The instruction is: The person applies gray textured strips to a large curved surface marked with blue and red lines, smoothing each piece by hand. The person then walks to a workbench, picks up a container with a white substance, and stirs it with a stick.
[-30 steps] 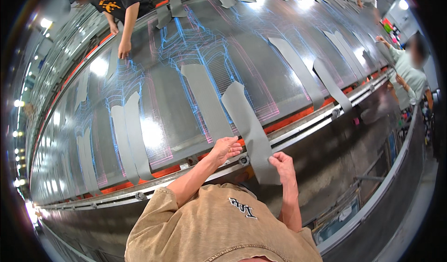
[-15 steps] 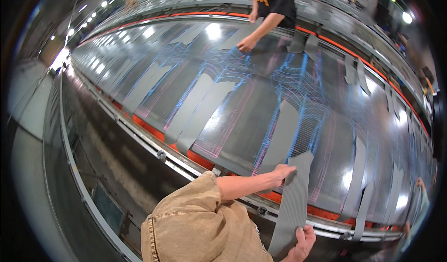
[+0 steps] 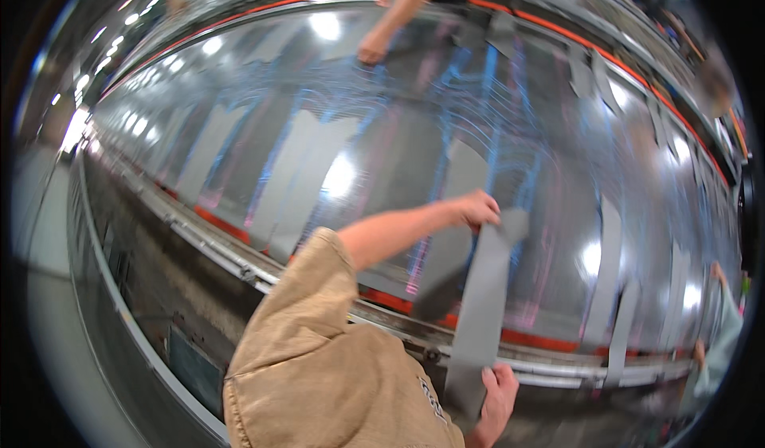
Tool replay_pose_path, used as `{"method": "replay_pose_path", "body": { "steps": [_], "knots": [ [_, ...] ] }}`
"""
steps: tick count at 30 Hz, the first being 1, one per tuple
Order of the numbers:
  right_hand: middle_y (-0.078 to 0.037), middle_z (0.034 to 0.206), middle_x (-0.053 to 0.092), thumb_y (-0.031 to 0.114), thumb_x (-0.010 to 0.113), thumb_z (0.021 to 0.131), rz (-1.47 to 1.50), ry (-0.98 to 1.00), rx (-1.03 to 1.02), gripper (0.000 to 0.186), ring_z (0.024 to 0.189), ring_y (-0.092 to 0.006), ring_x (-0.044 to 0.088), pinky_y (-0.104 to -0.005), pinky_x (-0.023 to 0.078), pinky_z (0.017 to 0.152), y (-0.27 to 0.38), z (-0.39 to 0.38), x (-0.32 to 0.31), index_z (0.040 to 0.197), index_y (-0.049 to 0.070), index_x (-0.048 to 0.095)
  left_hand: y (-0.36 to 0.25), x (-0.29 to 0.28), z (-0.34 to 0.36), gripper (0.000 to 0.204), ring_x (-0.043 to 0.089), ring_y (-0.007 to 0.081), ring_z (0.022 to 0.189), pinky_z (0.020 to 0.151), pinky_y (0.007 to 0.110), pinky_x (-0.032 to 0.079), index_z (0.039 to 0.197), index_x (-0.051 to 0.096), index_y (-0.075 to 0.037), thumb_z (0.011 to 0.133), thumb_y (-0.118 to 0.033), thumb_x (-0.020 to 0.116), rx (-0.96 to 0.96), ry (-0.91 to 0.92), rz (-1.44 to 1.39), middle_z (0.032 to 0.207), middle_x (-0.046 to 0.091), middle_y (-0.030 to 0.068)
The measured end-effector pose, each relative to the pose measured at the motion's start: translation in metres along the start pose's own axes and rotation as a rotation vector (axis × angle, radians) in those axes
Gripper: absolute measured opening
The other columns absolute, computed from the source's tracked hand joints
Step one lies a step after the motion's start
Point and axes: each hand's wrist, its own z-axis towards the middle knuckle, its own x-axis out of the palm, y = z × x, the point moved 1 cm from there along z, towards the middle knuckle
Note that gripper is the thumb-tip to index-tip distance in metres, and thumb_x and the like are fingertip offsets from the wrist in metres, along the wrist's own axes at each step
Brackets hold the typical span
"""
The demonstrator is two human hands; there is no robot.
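A long grey fabric panel [image 3: 481, 297] hangs taut between my two hands, across the near edge of the long dark table [image 3: 562, 233]. My left hand [image 3: 478, 209] pinches its far end above the table top, where a corner flops over to the right. Lower down, my right hand [image 3: 498, 394] grips the near end beyond the table's edge, fingers closed on its side. Just left of the held panel, another grey panel [image 3: 464, 179] lies flat, beside blue and pink lines marked on the table.
Several grey panels [image 3: 299, 173] lie along the table, some overhanging its edges. Across it, another person's hand [image 3: 373, 48] touches the surface. A metal rail [image 3: 550, 375] runs along the near side; a second person's sleeve [image 3: 721, 352] shows at far right.
My left hand has moved farther over the table, lifting the panel's far end. Its ribbed face now looks smooth. My view has shifted, and the scene sits higher and more to the left.
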Motion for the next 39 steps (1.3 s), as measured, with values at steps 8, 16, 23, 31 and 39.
{"method": "replay_pose_path", "body": {
  "steps": [8,16,23,31,39],
  "knots": [
    [0.005,0.078,0.056,0.005,0.067,0.087,0.194,-0.108,0.052,0.008,0.071,-0.004,0.047,-0.0218,0.039,0.065,-0.022,0.047,0.044,0.09,0.001,0.062,-0.059,-0.06,0.039,0.024,0.064,0.0141,0.071,0.061,0.028,0.056,0.097,0.067,0.003,0.077,-0.008,0.075,0.042,0.145,0.249,0.084,0.067,0.0079],
    [-0.001,0.088,0.066,0.003,0.066,0.088,0.239,-0.121,0.16,0.012,0.077,-0.006,0.056,-0.0219,0.044,0.073,-0.011,0.093,0.071,0.099,-0.001,0.064,-0.066,-0.077,0.114,0.023,0.067,0.018,0.082,0.072,0.031,0.054,0.093,0.073,-0.004,0.073,-0.014,0.079,0.214,0.04,0.598,0.088,0.072,0.0084],
    [0.003,0.076,0.061,0.006,0.07,0.087,0.151,-0.228,0.177,0.008,0.066,-0.0035,0.049,-0.0209,0.039,0.059,-0.003,0.105,0.079,0.09,0.0,0.066,-0.063,-0.088,0.132,0.018,0.067,0.0197,0.074,0.066,0.033,0.053,0.083,0.074,-0.002,0.069,-0.012,0.079,0.242,-0.047,0.638,0.079,0.071,0.0108],
    [0.004,0.074,0.059,0.009,0.075,0.085,0.065,-0.337,0.159,0.013,0.065,-0.0032,0.047,-0.0204,0.036,0.058,-0.018,0.101,0.08,0.088,-0.001,0.067,-0.048,-0.1,0.137,0.014,0.068,0.0208,0.074,0.068,0.034,0.053,0.079,0.074,-0.004,0.069,-0.012,0.079,0.224,-0.066,0.653,0.074,0.07,0.0103],
    [0.003,0.068,0.058,0.01,0.076,0.084,-0.024,-0.405,0.109,0.017,0.06,-0.0036,0.047,-0.0207,0.039,0.055,-0.022,0.1,0.078,0.082,-0.001,0.063,-0.051,-0.099,0.139,0.015,0.067,0.0187,0.074,0.068,0.033,0.053,0.078,0.075,-0.006,0.068,-0.015,0.082,0.205,-0.088,0.662,0.075,0.071,0.0075]
  ]
}}
